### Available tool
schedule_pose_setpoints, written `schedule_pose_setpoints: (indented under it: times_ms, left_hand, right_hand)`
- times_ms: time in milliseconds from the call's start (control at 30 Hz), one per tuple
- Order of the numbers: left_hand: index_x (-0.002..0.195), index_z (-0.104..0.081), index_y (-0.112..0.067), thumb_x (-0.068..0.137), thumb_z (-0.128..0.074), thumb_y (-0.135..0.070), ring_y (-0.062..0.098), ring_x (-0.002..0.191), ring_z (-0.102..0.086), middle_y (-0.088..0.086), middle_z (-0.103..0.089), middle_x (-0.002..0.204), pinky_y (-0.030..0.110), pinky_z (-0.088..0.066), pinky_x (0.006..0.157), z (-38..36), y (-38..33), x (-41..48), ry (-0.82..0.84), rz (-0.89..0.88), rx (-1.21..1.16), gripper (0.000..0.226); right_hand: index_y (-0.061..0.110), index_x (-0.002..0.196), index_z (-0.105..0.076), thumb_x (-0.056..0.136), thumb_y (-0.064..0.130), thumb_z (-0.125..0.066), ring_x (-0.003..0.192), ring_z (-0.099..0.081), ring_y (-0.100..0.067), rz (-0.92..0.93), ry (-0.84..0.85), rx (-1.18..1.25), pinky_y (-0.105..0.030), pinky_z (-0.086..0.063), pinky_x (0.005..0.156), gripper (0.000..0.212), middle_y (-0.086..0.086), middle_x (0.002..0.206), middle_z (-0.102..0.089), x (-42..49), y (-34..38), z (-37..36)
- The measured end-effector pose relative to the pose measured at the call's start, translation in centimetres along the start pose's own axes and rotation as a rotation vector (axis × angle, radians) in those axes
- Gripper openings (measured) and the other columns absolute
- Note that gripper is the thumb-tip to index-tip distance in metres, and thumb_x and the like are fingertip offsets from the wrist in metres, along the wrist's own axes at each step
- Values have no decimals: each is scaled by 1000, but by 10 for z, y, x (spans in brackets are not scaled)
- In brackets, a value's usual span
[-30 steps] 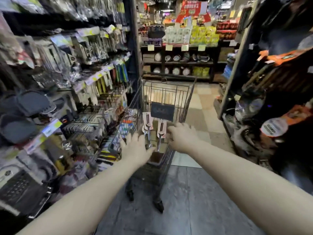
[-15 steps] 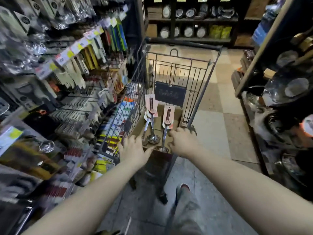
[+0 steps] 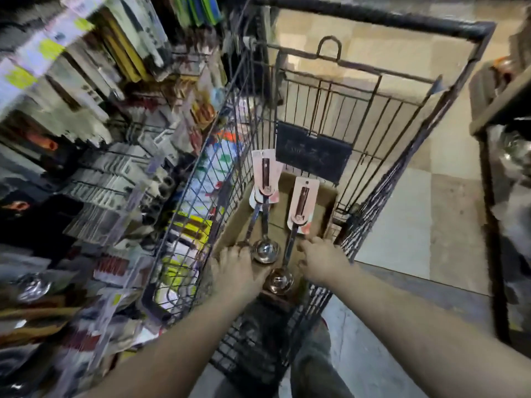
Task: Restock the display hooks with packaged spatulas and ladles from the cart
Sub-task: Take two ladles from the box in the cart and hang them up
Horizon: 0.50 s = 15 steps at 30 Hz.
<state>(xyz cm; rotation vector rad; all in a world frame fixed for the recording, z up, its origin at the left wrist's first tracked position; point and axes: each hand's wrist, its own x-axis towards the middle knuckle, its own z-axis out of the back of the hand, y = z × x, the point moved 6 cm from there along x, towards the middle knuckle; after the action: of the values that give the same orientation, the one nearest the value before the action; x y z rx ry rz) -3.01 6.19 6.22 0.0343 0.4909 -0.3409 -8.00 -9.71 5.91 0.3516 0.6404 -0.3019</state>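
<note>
A wire cart [image 3: 376, 20] stands in the aisle in front of me. A brown cardboard box [image 3: 323, 209] rests inside it. In the box lie steel ladles on pink cards: one ladle [image 3: 265, 250] on the left and one ladle [image 3: 279, 280] on the right, bowls towards me. A third handle shows under the left card. My left hand [image 3: 234, 272] and my right hand [image 3: 323, 262] curl over the cart's near rim, one on each side of the ladle bowls. The display hooks [image 3: 109, 170] with packaged utensils hang on the left, blurred.
A dark sign [image 3: 313, 156] hangs on the cart's far wire wall. A dark shelf unit [image 3: 488, 116] with shiny cookware stands on the right. Between it and the cart lies tiled floor [image 3: 402, 225]. My trouser leg [image 3: 313, 366] shows below the cart.
The view has tilted down and closed in on the cart, so the box and ladles look larger. Both hands have stayed on the cart's near rim.
</note>
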Motion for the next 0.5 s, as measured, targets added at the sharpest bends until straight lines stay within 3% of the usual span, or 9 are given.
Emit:
schedule_pose_setpoints:
  times_ms: [200,367,500]
  left_hand:
    - [129,-43,-16,85,-46,-57,29,135,-31,9,-43,139,51,-24,112,-33,1,77,92,-18,-48,61]
    - [140,-32,-15,87,-48,-53,28,139,-26,10,-35,147,52,-20,115,-70,9,133,211,-26,-76,67]
    - [140,-32,-12,88,-52,-45,29,136,-32,13,-36,145,45,-27,113,-97,12,179,270,-40,-167,65]
  right_hand:
    - [16,129,-46,89,26,-50,120,-48,-32,-78,60,103,-43,-45,100,42,-11,131,-50,69,-9,-29]
    - [16,115,-57,85,30,-48,119,-49,-34,-180,174,257,-43,-47,97,34,-10,120,-55,127,-11,-72]
    - [17,113,-59,86,27,-50,112,-57,-34,-307,167,427,-40,-50,94,30,-14,119,-60,167,-18,-90]
